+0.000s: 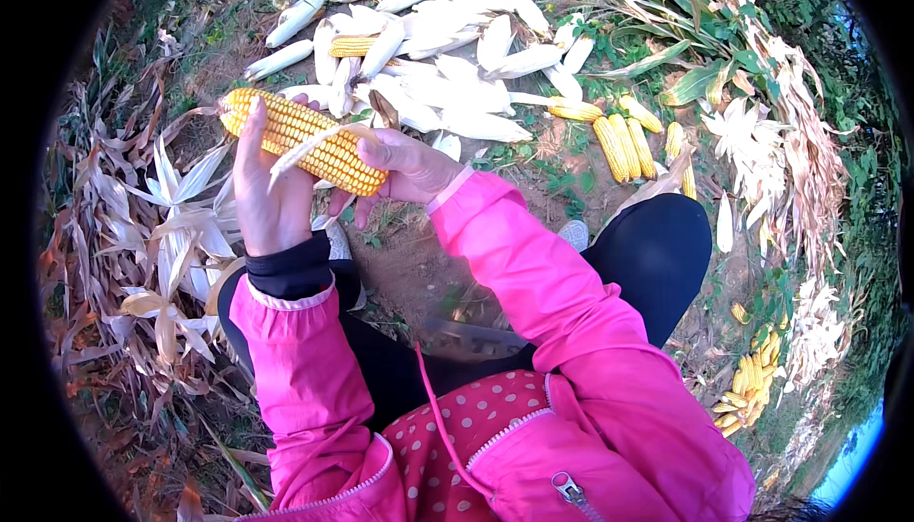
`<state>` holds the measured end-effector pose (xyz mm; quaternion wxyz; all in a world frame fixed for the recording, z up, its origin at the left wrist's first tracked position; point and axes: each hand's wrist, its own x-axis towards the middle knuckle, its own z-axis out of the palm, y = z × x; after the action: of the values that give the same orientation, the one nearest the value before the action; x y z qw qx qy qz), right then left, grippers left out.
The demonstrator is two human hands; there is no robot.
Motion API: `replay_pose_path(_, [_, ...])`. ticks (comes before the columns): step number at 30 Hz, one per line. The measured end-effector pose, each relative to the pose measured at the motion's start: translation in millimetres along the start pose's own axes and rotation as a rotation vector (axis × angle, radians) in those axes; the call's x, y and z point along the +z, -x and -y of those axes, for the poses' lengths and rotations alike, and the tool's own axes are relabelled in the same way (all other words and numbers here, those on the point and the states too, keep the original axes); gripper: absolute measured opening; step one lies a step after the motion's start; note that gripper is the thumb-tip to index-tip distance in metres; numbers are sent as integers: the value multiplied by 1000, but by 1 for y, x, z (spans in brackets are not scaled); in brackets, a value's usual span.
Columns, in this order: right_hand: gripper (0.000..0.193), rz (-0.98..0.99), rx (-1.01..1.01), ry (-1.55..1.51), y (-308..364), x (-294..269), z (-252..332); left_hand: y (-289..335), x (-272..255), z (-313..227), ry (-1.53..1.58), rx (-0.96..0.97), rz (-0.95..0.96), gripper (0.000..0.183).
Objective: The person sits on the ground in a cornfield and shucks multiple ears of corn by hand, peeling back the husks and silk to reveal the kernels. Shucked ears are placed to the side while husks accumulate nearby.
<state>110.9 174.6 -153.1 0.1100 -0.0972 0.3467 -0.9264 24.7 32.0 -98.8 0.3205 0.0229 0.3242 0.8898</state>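
Note:
A yellow ear of corn (314,141) lies slantwise across both hands, most of its kernels bare. My left hand (271,189) is wrapped round its left part, thumb on top and the fingers partly hidden behind it. At the ear's right end my right hand (409,165) pinches a pale strip of husk (314,149) that lies across the kernels. Just beyond the hands is a heap of ears in white husks (428,84), with one partly bared ear (352,46) among them.
Several husked ears (624,148) lie on the ground to the right, with a larger yellow pile (752,384) farther back at the lower right. Dry husks (171,227) cover the left side. Cut stalks and leaves (705,55) stand at the far right. My bent knee (657,255) rises beside my right arm.

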Motion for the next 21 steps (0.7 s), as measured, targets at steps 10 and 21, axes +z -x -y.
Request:
replay_pose_path(10, [29,-1089,-451,-281,122,-156,19,-2,17,21,-344,3,150,56])
replay_pose_path(21, [24,-1864,-738,452,285,-313,55,-11,25,36,-341,-175,210,36])
